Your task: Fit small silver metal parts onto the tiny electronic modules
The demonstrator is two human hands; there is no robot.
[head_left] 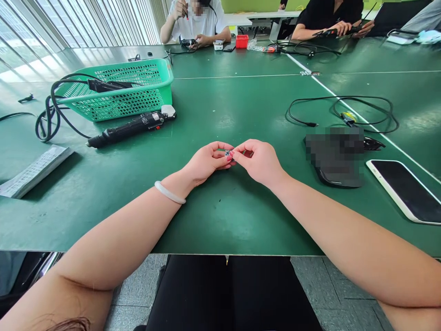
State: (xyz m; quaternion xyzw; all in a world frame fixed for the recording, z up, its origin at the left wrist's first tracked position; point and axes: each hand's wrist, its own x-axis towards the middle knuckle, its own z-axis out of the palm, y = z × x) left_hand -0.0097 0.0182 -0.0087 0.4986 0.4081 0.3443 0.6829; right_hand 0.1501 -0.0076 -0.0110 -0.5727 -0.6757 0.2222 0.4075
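Observation:
A small dark part with light spots (228, 153) sits between my fingertips above the green table; it is too small and too covered to name. My left hand (206, 162) pinches it from the left, thumb and fingers pressed together. From the right, my right hand (258, 160) meets it with thumb and forefinger closed at the same spot. The fingertips of both hands touch or nearly touch, and they hide most of the part. A white band (170, 193) circles my left wrist.
On the left stand a green basket (127, 102) with cables, a black electric screwdriver (132, 128) and a stack of paper slips (36, 171). A black cable (361, 98), a dark blurred item (336, 158) and a white phone (408, 191) lie right. Two people sit across the table (220, 101).

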